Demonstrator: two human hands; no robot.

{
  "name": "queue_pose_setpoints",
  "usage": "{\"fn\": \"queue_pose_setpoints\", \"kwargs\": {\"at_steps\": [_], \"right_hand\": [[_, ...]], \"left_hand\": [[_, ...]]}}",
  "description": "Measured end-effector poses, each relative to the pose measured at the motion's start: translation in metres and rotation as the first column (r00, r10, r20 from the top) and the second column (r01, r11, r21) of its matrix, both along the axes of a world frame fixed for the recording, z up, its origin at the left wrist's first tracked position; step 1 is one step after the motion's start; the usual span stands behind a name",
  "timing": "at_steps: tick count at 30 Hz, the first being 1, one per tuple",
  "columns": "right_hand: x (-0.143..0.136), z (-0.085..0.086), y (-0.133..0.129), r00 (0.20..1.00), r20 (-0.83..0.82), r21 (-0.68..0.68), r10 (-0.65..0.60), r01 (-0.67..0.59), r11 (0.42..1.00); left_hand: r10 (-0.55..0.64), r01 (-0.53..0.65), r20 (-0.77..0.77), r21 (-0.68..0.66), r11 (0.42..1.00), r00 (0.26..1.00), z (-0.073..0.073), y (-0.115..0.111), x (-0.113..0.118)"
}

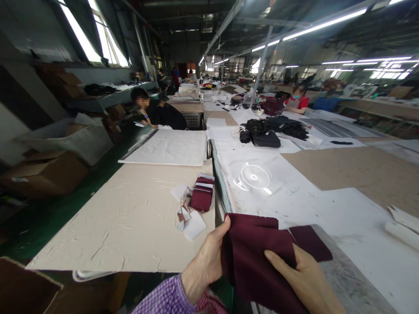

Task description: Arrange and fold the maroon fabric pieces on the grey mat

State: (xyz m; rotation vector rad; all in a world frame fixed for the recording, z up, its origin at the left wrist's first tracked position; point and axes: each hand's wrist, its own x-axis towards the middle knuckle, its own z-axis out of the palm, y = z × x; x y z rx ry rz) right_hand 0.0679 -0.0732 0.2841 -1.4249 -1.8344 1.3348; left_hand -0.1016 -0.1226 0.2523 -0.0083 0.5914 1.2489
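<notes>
Maroon fabric pieces hang between my two hands at the front edge of the tables. My left hand grips their upper left side, thumb on top and the other fingers hidden behind. On the right side, my right hand is closed around the same cloth with its thumb across the front. Just beyond it, a flat maroon fabric piece lies on a grey sheet. Ahead on the beige table, a stack of folded maroon pieces sits beside white paper scraps.
A white fan lies on the right table, with black fabric bundles behind it. White sheets cover the far part of the left table. Co-workers sit at left and right. Cardboard boxes stand on the floor.
</notes>
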Motion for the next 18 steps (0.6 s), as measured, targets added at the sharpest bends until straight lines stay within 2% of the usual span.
{"fn": "queue_pose_setpoints", "kwargs": {"at_steps": [3,6,8,10,11,15,18], "right_hand": [[0.009,0.001,0.004,0.995,0.014,-0.04,0.103,-0.102,0.994],[0.018,0.007,0.005,0.989,0.016,-0.075,0.149,-0.147,0.986],[0.018,0.013,0.004,0.984,-0.011,-0.079,0.179,-0.179,0.981],[0.013,0.015,0.003,0.978,0.006,-0.066,0.207,-0.207,0.976],[0.009,0.015,0.003,0.98,0.031,-0.056,0.196,-0.194,0.979],[0.001,0.009,0.007,0.995,0.095,-0.037,0.022,-0.018,0.999],[0.004,0.004,0.01,0.997,0.082,-0.069,-0.004,0.009,0.998]], "left_hand": [[0.049,-0.049,0.014,0.031,0.998,0.999,0.001,0.002,-0.008],[0.12,-0.119,-0.043,0.023,0.993,0.992,0.007,0.004,-0.014],[0.109,-0.109,-0.083,-0.004,0.994,0.991,0.011,0.002,-0.014],[0.048,-0.051,-0.089,-0.026,0.998,0.995,0.014,0.0,-0.01],[0.022,-0.025,-0.09,-0.033,0.999,0.996,0.015,-0.001,-0.007],[0.004,-0.003,-0.066,0.016,1.0,0.998,0.015,-0.003,-0.001],[-0.035,0.036,-0.013,0.101,0.994,0.999,0.012,-0.004,-0.003]]}}
